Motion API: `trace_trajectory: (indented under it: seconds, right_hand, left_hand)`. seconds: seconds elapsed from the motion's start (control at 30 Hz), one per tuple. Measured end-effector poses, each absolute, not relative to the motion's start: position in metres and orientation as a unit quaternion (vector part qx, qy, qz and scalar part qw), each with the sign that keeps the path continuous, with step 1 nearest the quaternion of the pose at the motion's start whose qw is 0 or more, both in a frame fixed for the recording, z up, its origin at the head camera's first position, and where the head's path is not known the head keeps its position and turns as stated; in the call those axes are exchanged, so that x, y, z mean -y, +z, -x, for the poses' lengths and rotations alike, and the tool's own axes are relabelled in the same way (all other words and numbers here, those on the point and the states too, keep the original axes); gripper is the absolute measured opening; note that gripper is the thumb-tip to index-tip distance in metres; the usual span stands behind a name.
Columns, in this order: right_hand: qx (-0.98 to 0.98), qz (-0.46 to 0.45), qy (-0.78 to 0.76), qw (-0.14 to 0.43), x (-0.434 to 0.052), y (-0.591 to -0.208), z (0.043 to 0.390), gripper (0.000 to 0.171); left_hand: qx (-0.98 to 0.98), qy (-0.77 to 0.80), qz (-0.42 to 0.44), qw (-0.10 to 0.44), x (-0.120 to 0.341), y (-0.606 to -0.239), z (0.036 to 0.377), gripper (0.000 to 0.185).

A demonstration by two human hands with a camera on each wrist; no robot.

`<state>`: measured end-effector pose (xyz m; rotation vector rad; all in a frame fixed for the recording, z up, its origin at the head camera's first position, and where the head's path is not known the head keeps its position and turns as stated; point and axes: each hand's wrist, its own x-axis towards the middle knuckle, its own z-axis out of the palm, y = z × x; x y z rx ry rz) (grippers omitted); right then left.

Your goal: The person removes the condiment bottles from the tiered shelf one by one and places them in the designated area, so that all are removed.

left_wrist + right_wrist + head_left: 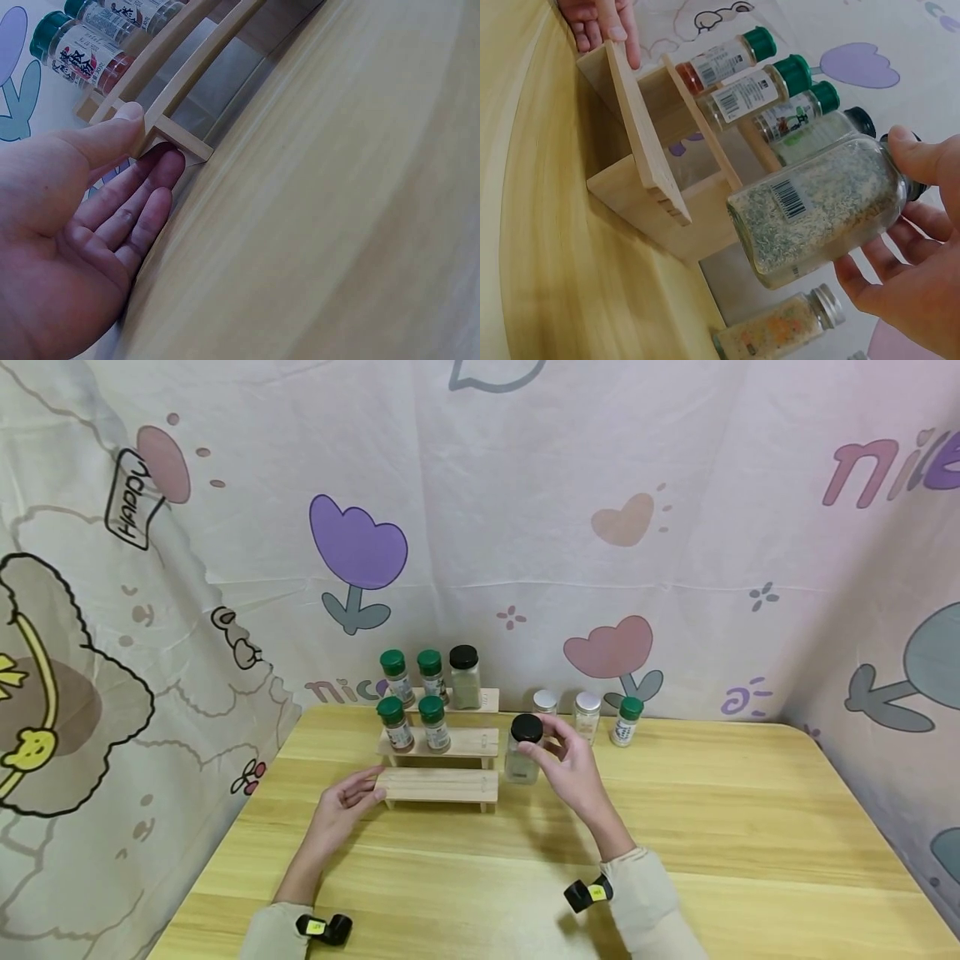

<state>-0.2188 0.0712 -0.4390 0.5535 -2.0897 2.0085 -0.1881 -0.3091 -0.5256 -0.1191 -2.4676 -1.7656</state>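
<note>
My right hand holds a square glass spice jar by its black lid and neck, thumb on one side and fingers on the other. Dried green and pale flakes fill the jar in the right wrist view, where it tilts just off the rack's right side. A three-step wooden spice rack stands on the table. My left hand grips the left end of its bottom step, thumb on the front edge and fingertips around the side. Two green-lidded jars stand on the middle step.
On the top step are two more green-lidded jars and another black-lidded jar. Right of the rack, two silver-lidded jars and a green-lidded shaker stand on the wooden table. A printed cloth hangs behind.
</note>
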Motion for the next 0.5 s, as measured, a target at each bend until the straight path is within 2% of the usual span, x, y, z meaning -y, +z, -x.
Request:
trace_trajectory:
  seconds: [0.5]
  right_hand:
    - [0.712,-0.157,0.679,0.08,-0.085,-0.458,0.234,0.043]
  left_hand:
    - [0.813,-0.578,0.041,0.055,0.308,-0.525,0.19,0.045]
